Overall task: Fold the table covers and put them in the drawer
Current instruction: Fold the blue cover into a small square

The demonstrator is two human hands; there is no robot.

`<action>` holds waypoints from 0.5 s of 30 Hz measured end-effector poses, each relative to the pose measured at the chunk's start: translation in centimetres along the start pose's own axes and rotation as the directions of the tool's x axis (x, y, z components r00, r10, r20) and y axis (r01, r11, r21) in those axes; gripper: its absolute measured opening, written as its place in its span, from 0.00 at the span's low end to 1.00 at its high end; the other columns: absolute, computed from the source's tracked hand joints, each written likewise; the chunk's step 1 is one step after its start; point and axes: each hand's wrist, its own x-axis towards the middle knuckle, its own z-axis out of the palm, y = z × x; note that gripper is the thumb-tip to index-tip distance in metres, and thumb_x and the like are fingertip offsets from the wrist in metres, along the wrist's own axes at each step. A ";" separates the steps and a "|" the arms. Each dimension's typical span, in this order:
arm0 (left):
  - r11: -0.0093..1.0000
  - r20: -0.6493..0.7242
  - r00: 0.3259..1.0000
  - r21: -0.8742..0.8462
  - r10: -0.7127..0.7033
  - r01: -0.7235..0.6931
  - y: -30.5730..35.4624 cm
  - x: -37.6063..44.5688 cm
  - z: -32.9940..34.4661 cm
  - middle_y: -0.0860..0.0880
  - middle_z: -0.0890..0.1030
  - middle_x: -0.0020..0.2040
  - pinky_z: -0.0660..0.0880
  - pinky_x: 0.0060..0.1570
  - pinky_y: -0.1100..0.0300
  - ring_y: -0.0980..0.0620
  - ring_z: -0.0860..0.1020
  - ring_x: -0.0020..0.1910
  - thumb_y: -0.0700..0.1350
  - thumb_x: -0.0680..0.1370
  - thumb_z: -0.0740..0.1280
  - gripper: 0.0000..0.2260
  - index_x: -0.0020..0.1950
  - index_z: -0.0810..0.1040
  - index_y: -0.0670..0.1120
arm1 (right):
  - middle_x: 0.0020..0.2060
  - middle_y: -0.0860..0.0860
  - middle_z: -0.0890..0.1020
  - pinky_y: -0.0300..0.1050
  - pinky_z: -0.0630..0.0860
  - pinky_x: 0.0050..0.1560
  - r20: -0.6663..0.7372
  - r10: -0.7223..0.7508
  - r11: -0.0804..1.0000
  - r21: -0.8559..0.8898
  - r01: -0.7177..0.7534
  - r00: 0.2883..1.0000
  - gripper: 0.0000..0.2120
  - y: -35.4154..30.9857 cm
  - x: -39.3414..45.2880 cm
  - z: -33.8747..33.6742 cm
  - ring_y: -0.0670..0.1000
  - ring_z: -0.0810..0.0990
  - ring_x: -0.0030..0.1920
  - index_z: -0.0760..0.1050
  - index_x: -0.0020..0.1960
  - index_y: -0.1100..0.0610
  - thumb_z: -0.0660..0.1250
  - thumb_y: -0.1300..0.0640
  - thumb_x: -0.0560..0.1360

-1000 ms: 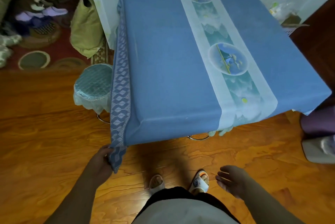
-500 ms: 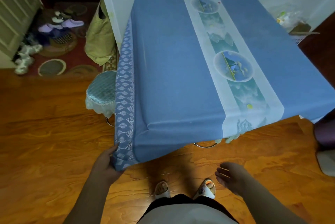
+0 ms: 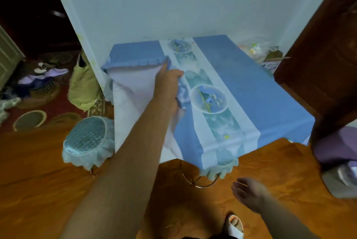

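Left hand [image 3: 167, 86] fingers wrap under the bunched blue cover [image 3: 251, 88], so fingertips are hidden. Counter [image 3: 139, 92] shows only as a white patch where the cover is pulled back; its legs are out of sight. Brown door [image 3: 318, 55] blocks the cover's far right corner. Slipper [image 3: 234, 227] cut by bottom edge. Clutter [image 3: 257, 50] behind the counter too blurred to identify. Shoes [image 3: 46, 74] at left smeared.
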 end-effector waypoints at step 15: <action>0.562 -0.141 0.986 0.811 -0.085 0.164 -30.6 -1.3 11.8 0.46 0.80 0.63 0.74 0.63 0.47 0.42 0.78 0.63 0.49 0.83 0.64 0.11 0.66 0.77 0.55 | 0.43 0.59 0.80 0.45 0.77 0.36 -0.058 0.074 0.989 -0.121 -0.081 0.996 0.06 -16.4 11.7 -21.8 0.57 0.79 0.41 0.74 0.52 0.62 0.60 0.61 0.82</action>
